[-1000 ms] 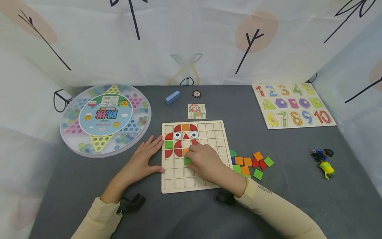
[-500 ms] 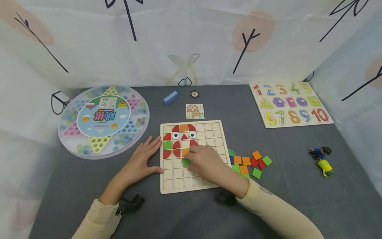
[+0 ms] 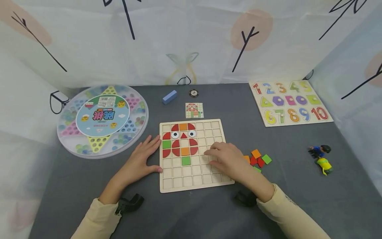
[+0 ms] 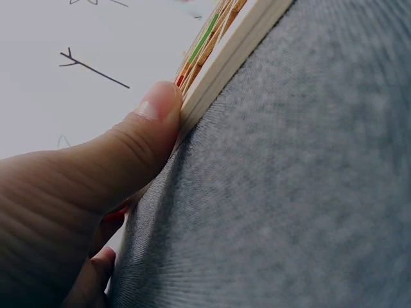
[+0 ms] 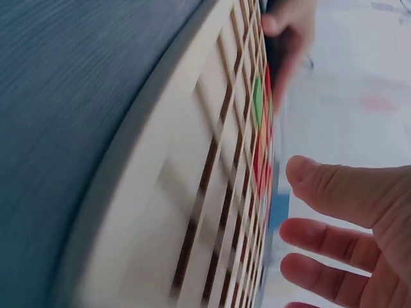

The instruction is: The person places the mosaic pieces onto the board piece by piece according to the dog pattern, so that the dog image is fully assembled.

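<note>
The right hand (image 3: 228,159) holds nothing, with its thumb and fingers apart over the wooden board (image 3: 175,183). The left hand (image 3: 141,160) has its thumb stretched out, touching the board's edge. The board lies flat between the hands, partly under the right one. It is pale, with rows of little boxes. Red pieces (image 3: 176,151), orange squares (image 3: 185,151) and two round eyes (image 3: 175,135) fill some boxes nearer the left hand. One green square (image 3: 186,161) sits straight between both hands. The board looks almost square, so I can't tell its long way; its near edge slants away toward the right hand's side.
</note>
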A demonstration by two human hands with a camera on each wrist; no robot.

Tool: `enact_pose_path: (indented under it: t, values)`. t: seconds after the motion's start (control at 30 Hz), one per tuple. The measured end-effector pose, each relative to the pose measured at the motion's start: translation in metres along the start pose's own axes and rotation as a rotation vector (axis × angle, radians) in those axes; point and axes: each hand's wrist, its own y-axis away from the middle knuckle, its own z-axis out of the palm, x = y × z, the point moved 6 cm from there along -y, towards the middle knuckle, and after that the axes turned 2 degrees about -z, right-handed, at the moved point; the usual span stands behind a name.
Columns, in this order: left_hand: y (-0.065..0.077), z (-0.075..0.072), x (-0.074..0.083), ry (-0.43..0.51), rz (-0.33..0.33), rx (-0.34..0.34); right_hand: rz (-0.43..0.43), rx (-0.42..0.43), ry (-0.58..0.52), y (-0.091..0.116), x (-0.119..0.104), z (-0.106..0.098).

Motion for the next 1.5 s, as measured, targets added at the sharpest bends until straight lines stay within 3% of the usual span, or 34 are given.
enact_pose_path:
  t: [0.27, 0.5, 0.7, 0.97, 1.13, 1.27, 1.5]
  values:
    - [-0.002, 0.0, 0.0, -0.011, -0.004, 0.005, 0.078, 0.09, -0.024, 0.055, 0.046, -0.009]
    - [-0.001, 0.002, -0.002, -0.016, -0.012, 0.003, 0.041, 0.041, 0.041, 0.066, 0.048, -0.003]
    - [0.0, 0.001, -0.002, -0.012, -0.014, 0.003, 0.028, -0.016, 0.12, 0.064, 0.042, -0.002]
    - [-0.001, 0.0, -0.001, -0.011, -0.018, -0.007, 0.046, -0.08, 0.129, 0.063, 0.041, -0.002]
    - [-0.001, 0.0, 0.0, -0.007, -0.016, -0.015, 0.031, -0.009, 0.097, 0.056, 0.037, -0.013]
    - [-0.001, 0.0, 0.0, -0.008, -0.02, -0.016, -0.007, 0.039, 0.08, 0.037, 0.015, -0.017]
    - [0.0, -0.001, 0.002, -0.008, -0.009, -0.003, -0.127, -0.032, 0.07, -0.008, -0.039, 0.013]
